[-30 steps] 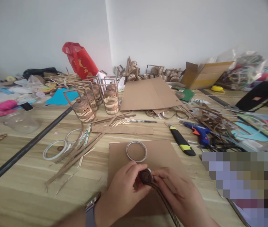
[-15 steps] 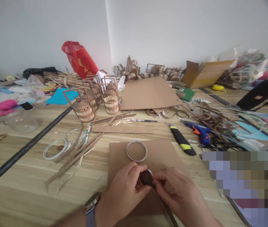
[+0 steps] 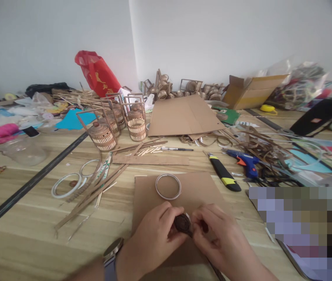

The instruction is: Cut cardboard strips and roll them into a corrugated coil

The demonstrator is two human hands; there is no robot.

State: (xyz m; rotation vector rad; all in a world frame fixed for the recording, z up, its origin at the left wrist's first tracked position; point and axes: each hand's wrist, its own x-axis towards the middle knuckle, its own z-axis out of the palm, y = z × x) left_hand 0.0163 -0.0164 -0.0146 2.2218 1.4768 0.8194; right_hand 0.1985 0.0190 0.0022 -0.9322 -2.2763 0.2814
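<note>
My left hand (image 3: 154, 236) and my right hand (image 3: 220, 242) meet low in the middle of the view, both pinched on a small dark brown coiled strip (image 3: 182, 223). The coil's loose tail runs down toward me under my right hand. Both hands hover over a flat brown cardboard sheet (image 3: 201, 187) on the wooden table. A thin ring of tape (image 3: 168, 186) lies on that sheet just beyond my fingers. A watch sits on my left wrist.
A black and yellow utility knife (image 3: 223, 173) and a blue glue gun (image 3: 243, 160) lie to the right. Cardboard strips (image 3: 95, 191) and tape rings (image 3: 66, 183) lie left. Small woven baskets (image 3: 116, 127), a large cardboard sheet (image 3: 183, 115), a box (image 3: 250, 91) and a red bag (image 3: 97, 74) stand behind.
My right fingers have shifted along the strip closer to the coil, and the coil has turned a little. The view has drifted slightly.
</note>
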